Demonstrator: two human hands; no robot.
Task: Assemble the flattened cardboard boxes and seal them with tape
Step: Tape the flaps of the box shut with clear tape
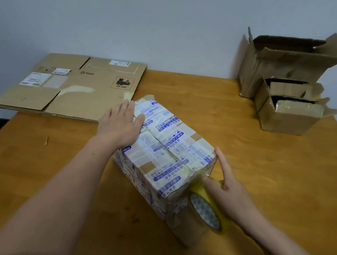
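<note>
Partly hidden behind gripping right hand (228, 192) at box (166, 149) near end: tape roll (205, 212); left hand (119, 126) pressed flat, fingers straight, atop box.

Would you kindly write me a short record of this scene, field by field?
Surface: wooden table
Being sealed: printed box, centre of the table, top flaps closed
Left hand: left hand rests flat on the far part of the top
Right hand: right hand holds a yellow tape roll at the near end
Waiting: flattened cardboard, far left
Far right: large open box behind a small open box
</note>
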